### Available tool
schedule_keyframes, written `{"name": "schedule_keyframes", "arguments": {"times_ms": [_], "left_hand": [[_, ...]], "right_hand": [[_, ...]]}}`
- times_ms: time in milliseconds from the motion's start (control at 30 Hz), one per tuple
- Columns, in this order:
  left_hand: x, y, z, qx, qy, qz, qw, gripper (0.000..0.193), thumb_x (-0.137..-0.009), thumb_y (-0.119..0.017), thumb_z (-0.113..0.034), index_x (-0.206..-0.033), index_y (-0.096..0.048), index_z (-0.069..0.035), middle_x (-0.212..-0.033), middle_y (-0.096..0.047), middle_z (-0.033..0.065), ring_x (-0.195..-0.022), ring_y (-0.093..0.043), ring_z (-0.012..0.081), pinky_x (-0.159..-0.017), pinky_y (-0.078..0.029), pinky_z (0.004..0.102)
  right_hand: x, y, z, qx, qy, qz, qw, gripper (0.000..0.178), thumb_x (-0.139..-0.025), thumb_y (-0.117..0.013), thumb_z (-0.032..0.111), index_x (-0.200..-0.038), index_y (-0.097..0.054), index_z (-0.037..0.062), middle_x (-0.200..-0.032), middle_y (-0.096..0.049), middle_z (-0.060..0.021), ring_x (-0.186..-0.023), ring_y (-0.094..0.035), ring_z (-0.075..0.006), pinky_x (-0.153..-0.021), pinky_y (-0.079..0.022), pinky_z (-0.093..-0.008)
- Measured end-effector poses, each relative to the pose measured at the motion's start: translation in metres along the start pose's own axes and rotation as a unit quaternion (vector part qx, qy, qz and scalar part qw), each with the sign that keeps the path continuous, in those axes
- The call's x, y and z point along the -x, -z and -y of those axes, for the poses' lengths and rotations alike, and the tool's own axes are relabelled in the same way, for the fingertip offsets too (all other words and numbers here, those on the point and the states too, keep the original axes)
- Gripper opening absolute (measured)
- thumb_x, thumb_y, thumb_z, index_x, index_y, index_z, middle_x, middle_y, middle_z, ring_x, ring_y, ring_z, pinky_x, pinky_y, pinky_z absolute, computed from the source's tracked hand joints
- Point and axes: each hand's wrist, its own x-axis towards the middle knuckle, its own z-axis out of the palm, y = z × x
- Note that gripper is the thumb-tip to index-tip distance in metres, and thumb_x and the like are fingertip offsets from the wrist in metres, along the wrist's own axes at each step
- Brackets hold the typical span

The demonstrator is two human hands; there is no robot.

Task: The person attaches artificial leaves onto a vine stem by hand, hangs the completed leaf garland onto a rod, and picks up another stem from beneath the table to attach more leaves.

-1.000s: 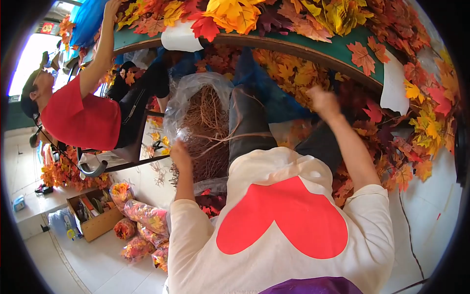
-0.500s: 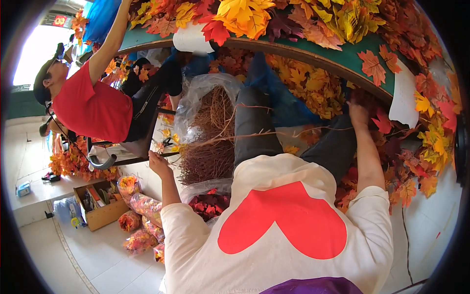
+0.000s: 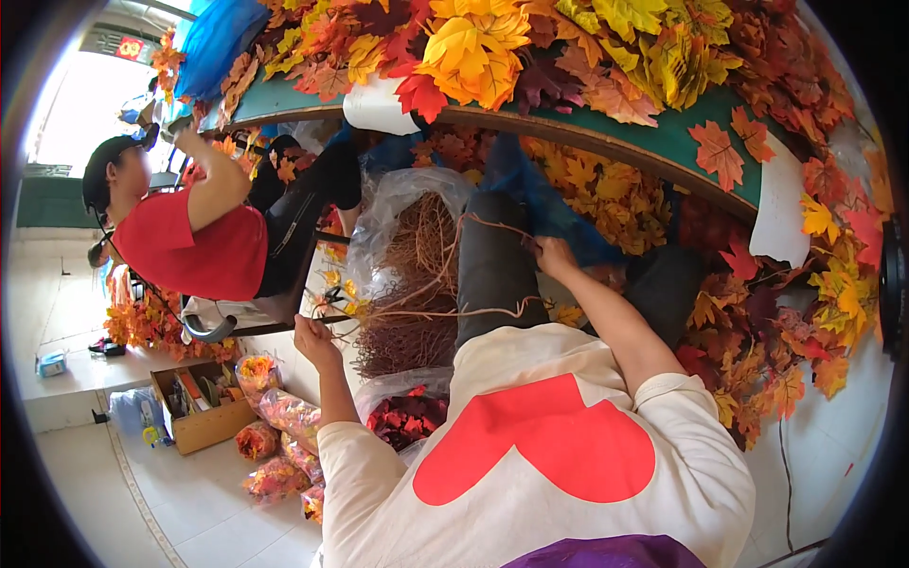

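Observation:
A thin brown forked branch [image 3: 488,310] stretches across my lap. Its stem end is pinched in my left hand [image 3: 317,343], out beyond my left knee. One fork runs over my dark trouser leg, and another arcs up toward my right hand [image 3: 554,257]. The fingers of my right hand are closed around that fork's end, above my legs. Beside my left leg stands a clear plastic bag [image 3: 374,204] with a bundle of brown twigs [image 3: 417,237] in it. Darker twigs [image 3: 407,331] lie below that bundle.
A green-topped table [image 3: 322,99] ahead bears heaped artificial maple leaves [image 3: 473,57]. More yellow leaves [image 3: 597,180] lie beneath it in blue plastic. A co-worker in a red shirt [image 3: 194,241] sits at left. Bagged leaves [image 3: 275,478] and a cardboard box [image 3: 204,421] stand on the floor.
My right hand has come from the far right under the table edge in toward my lap, now on the branch's upper fork. The co-worker's raised arm has lowered and bent.

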Motion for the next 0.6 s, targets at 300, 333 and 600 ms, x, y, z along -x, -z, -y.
{"name": "schedule_keyframes", "arguments": {"times_ms": [300,333,600], "left_hand": [[0.074,-0.135,-0.045,0.037,-0.349,0.308,0.884,0.046,-0.089,-0.050,-0.030,-0.051,-0.035,-0.008,-0.049,-0.037,0.0004,-0.042,-0.036,0.0127,-0.038,-0.024,0.0257],[0.094,-0.160,-0.059,0.066,-0.366,0.415,0.830,0.047,-0.084,-0.055,-0.036,-0.049,-0.043,-0.008,-0.050,-0.042,0.0010,-0.043,-0.042,0.0141,-0.039,-0.029,0.0259],[0.145,-0.317,-0.016,-0.136,-0.618,0.560,0.535,0.026,-0.071,-0.069,-0.027,-0.087,-0.065,-0.007,-0.078,-0.061,0.0045,-0.070,-0.059,0.0215,-0.064,-0.048,0.0294]], "right_hand": [[0.093,0.197,0.086,-0.244,0.187,-0.268,0.913,0.015,-0.084,-0.051,-0.001,-0.096,-0.061,0.0021,-0.087,-0.063,-0.0120,-0.074,-0.064,-0.0186,-0.066,-0.051,-0.0265],[0.107,0.219,0.094,-0.243,0.235,-0.271,0.901,0.016,-0.083,-0.053,-0.004,-0.096,-0.060,0.0009,-0.089,-0.063,-0.0124,-0.075,-0.064,-0.0181,-0.067,-0.051,-0.0260],[0.141,0.304,0.134,-0.023,0.410,-0.380,0.829,0.013,-0.085,-0.053,0.002,-0.096,-0.060,-0.0004,-0.097,-0.061,-0.0153,-0.077,-0.064,-0.0225,-0.068,-0.051,-0.0260]]}}
